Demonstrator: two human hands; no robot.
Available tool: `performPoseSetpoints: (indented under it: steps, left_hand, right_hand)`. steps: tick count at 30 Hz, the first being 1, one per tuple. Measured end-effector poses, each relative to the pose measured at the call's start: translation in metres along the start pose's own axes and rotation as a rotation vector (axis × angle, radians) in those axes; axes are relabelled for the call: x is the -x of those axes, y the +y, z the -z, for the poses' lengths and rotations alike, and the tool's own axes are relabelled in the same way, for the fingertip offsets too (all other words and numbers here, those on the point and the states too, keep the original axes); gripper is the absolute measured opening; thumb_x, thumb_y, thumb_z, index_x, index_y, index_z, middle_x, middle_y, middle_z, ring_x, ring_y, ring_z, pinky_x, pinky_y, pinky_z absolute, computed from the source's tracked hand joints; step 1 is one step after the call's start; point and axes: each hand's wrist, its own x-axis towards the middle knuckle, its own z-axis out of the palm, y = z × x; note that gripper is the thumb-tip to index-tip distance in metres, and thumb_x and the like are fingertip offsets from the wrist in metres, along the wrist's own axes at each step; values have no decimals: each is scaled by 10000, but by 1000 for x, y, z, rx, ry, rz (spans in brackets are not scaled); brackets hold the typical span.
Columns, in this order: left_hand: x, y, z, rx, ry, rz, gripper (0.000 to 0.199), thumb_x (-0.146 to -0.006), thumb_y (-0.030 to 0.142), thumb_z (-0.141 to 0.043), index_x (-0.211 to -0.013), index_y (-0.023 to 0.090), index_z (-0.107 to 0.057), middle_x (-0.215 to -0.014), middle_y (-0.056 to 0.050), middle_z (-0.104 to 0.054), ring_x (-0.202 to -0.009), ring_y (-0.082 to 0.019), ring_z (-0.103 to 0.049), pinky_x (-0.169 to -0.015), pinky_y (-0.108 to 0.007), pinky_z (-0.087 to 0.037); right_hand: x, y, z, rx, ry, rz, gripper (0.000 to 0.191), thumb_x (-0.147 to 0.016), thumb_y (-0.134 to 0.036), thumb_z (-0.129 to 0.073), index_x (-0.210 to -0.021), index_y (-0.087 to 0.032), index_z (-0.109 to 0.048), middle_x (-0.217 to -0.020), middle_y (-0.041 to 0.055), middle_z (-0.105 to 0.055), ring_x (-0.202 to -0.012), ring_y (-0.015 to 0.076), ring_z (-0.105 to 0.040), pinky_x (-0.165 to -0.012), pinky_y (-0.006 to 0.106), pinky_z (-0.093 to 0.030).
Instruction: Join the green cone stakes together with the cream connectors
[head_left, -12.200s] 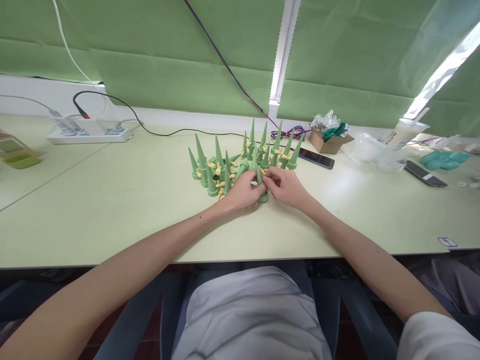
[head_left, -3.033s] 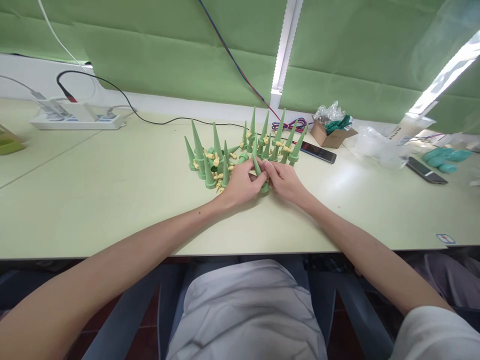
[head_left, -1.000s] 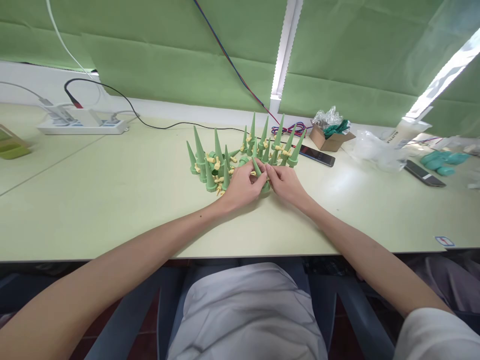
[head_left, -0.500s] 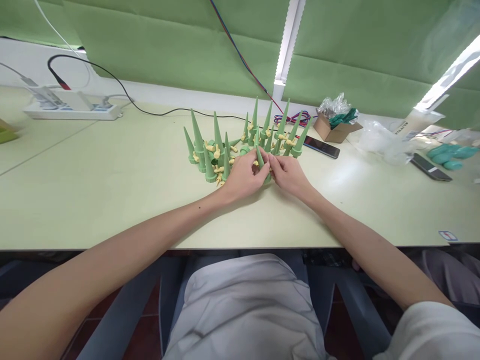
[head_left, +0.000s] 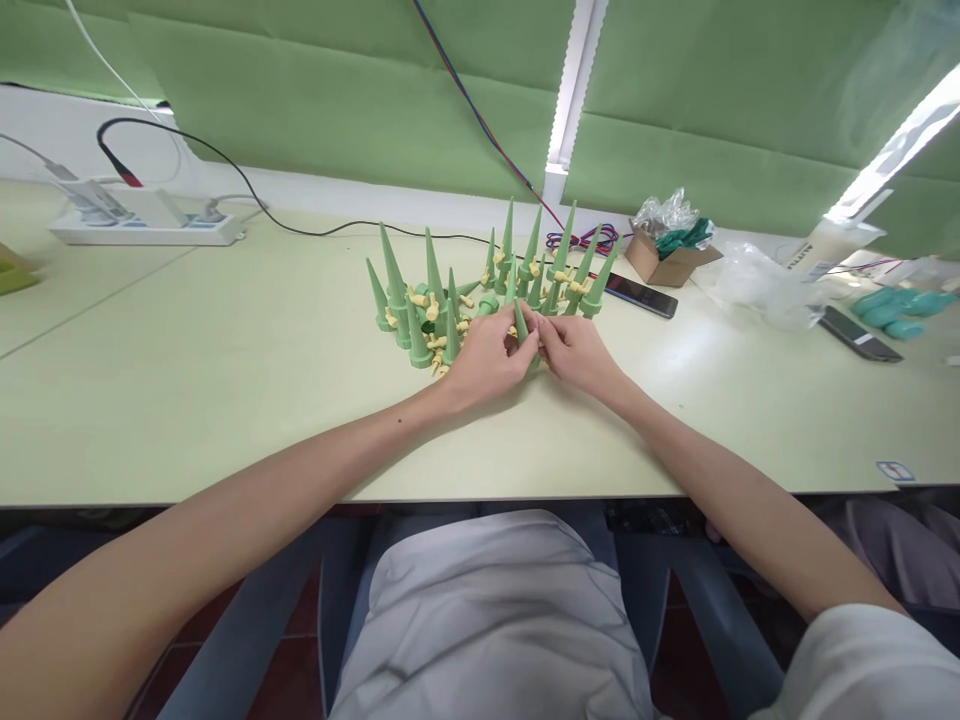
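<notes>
My left hand point(head_left: 491, 352) is closed around a green cone-shaped piece point(head_left: 520, 322), whose pointed tip rises between thumb and fingers. Touching its right side, the fingertips of my right hand point(head_left: 576, 348) are pinched together; whatever lies between them is hidden. Several similar green cones stand upright on the table, one group to the left point(head_left: 395, 275) and another behind my hands point(head_left: 561, 245). Small pale-yellow pieces point(head_left: 433, 308) are attached to or lie among the cones.
A black phone point(head_left: 641, 294) lies right of the cones, before a cardboard box point(head_left: 664, 258) with green items and clear plastic. Farther right are a plastic bag point(head_left: 765, 290), another dark phone point(head_left: 859, 334) and teal objects point(head_left: 900, 308). A white power strip point(head_left: 146, 232) sits at the left.
Both hands stay at nearly the same spot with only slight finger movement. The view has shifted a little.
</notes>
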Motion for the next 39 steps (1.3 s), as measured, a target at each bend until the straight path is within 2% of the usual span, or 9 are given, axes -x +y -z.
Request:
performPoseSetpoints:
  steps: [4, 8, 14, 20, 31, 39]
  left_hand:
    - [0, -2, -1, -38, 12, -17, 125, -897, 219, -568, -805, 205, -486, -561, 44, -473, -488, -104, -451, -482, -269, -318]
    - [-1, -2, -1, -53, 33, -22, 218, -898, 232, -573, -737, 213, -428, -555, 38, -472, -487, -108, -460, -477, -276, -320]
    - [0, 2, 0, -2, 21, -6, 113, -928, 250, -541, -832, 203, -501, -577, 34, -509, -483, -111, -478, -478, -272, -354]
    - [0, 2, 1, -35, 33, -25, 77, -926, 242, -546, -871, 195, -519, -584, 38, -535, -485, -104, -481, -496, -269, -378]
    - [-1, -4, -1, -100, 39, -48, 153, -906, 237, -567, -782, 204, -482, -561, 32, -521, -509, -120, -504, -502, -278, -379]
    - [-1, -2, 1, -139, -1, -23, 147, -904, 252, -567, -787, 208, -490, -571, 25, -514, -515, -130, -481, -525, -298, -373]
  right_hand:
    - [0, -1, 0, -18, -21, -38, 552, -1029, -469, -365, -542, -209, -358, -496, -3, -441, -516, 119, -384, -550, 283, -288]
    - [0, 0, -1, -29, -13, -45, 560, -1028, -482, -361, -539, -210, -358, -486, -2, -438, -513, 119, -387, -540, 280, -286]
    - [0, 0, -2, -52, 37, -20, 560, -1022, -535, -350, -568, -208, -369, -492, -9, -421, -522, 119, -378, -532, 278, -276]
    - [0, 0, -3, -43, 52, -23, 526, -1023, -478, -364, -576, -203, -369, -505, -13, -419, -524, 113, -366, -541, 279, -271]
    - [0, -2, -1, -44, 2, -65, 529, -1026, -423, -379, -544, -206, -357, -480, -14, -420, -508, 113, -371, -545, 282, -271]
    - [0, -3, 0, -42, -31, -70, 493, -1012, -311, -372, -530, -206, -364, -493, -14, -450, -516, 115, -401, -571, 274, -307]
